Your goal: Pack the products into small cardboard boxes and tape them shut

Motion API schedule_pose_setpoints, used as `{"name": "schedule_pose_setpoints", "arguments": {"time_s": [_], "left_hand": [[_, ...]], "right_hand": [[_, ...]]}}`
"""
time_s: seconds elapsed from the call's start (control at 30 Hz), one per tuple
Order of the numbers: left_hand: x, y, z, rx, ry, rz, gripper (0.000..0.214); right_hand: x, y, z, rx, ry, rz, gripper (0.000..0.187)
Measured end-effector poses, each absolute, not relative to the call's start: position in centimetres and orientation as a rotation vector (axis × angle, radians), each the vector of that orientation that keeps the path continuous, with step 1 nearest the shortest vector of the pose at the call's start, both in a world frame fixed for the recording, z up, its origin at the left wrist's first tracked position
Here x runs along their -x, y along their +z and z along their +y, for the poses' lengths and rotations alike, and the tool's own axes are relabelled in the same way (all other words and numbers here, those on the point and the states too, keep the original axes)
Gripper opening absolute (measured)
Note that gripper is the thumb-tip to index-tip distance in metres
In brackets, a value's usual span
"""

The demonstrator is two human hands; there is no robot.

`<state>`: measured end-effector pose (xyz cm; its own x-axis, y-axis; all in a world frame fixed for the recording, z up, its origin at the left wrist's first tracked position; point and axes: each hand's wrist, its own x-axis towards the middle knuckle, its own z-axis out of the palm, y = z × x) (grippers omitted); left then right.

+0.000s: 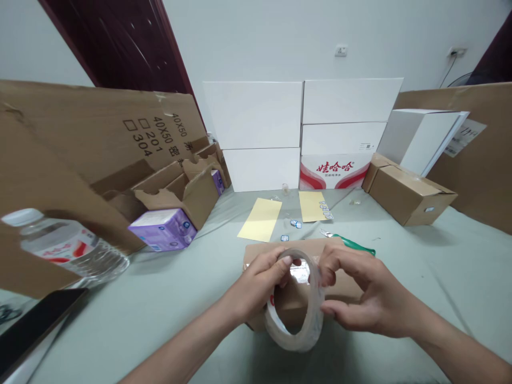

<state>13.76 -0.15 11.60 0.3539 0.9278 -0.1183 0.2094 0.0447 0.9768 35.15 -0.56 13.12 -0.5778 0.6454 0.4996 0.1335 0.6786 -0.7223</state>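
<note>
Fingers curled in tight here! The left fingers (276, 261) are hooked over the top of a roll of clear packing tape (294, 328), pressed together on its rim, while the opposite rim is pinched by the right fingers (340, 264), with the right thumb (344, 314) braced underneath. The roll is held upright between the left hand (256, 282) and the right hand (370, 293), over a flat piece of brown cardboard (344, 285); whether the two touch cannot be told from this view. Right at the cardboard's far edge, a green-handled utility knife (354, 244) is laid down. Further out, two yellow sheets (259, 220) and small blue-and-white labels (296, 224) are scattered across a pale green cloth (132, 320). Off to the left, a purple box (162, 229) and a water bottle (68, 245) are seen beside opened cartons (192, 194), and stacked white boxes (340, 101) are lined up against the wall ahead.
</note>
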Motion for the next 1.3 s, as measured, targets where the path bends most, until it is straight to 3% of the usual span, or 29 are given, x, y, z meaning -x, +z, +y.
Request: {"name": "schedule_pose_setpoints", "arguments": {"time_s": [0.3,0.7,0.97,1.3], "left_hand": [[-13.75,11.44,-0.27,-1.403,0.746,1.124,0.053],[-13.75,11.38,0.09,-1.424,0.815,1.061,0.038],[-13.66,11.23,-0.13,-1.408,0.785,1.079,0.044],[-13.56,11.44,-0.19,-1.376,0.769,1.060,0.048]], "right_hand": [[-35.01,13.20,-0.81,0.571,0.780,-2.108,0.023],[-35.14,12.69,-0.18,0.548,0.735,-2.141,0.021],[-35.52,12.88,-0.45,0.567,0.828,-2.168,0.026],[-35.17,12.96,-0.20,0.485,0.687,-2.178,0.020]]}}
